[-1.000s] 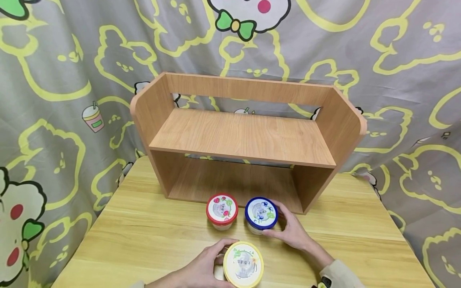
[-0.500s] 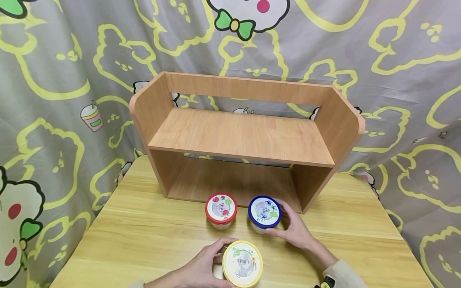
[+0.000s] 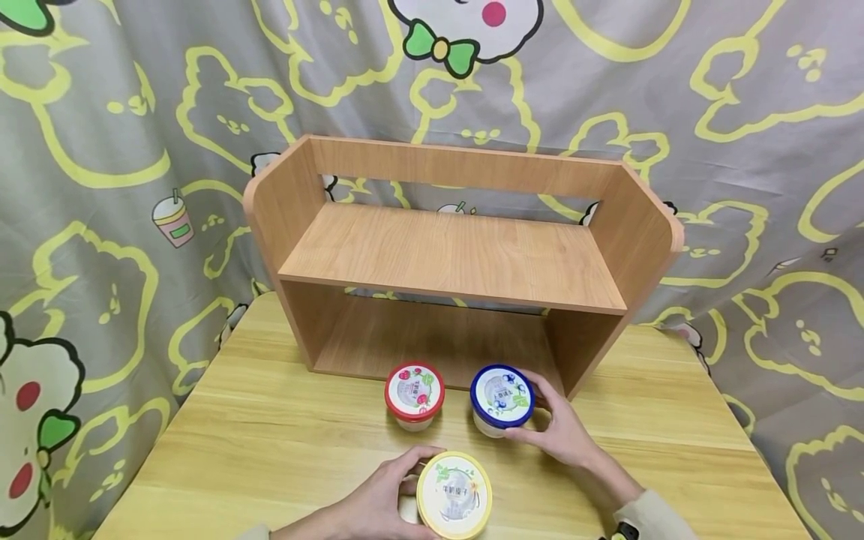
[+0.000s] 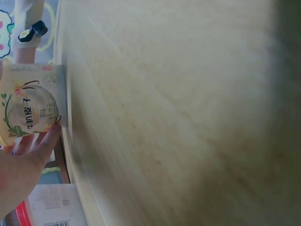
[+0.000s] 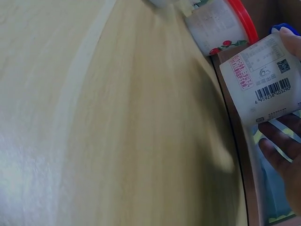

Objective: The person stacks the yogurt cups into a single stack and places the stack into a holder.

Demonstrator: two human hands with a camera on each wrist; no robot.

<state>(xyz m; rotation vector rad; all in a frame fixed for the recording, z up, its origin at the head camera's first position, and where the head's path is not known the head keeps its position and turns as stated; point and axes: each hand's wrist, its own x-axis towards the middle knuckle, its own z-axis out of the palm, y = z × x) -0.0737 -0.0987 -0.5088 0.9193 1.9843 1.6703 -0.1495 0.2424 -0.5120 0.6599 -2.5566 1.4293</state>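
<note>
A round tub with a yellow-rimmed lid (image 3: pixel 454 495) stands near the front of the table, and my left hand (image 3: pixel 381 499) grips its left side. In the left wrist view that tub (image 4: pixel 35 103) shows a flower print on its wall, fingertips along it. My right hand (image 3: pixel 562 427) holds a blue-lidded tub (image 3: pixel 502 397) from its right, thumb in front and fingers behind. The right wrist view shows a barcode on this tub's wall (image 5: pixel 263 80). Between them and to the left, a red-lidded tub (image 3: pixel 415 394) stands untouched, printed with red berries.
A two-tier wooden shelf (image 3: pixel 445 255) stands at the back of the wooden table (image 3: pixel 270 435), its lower board just behind the red and blue tubs. A patterned curtain (image 3: pixel 101 262) hangs behind and at both sides.
My right hand has slid the blue-lidded tub to the right, widening the gap to the red-lidded one. The left hand and the yellow-lidded tub stay in nearly the same place.
</note>
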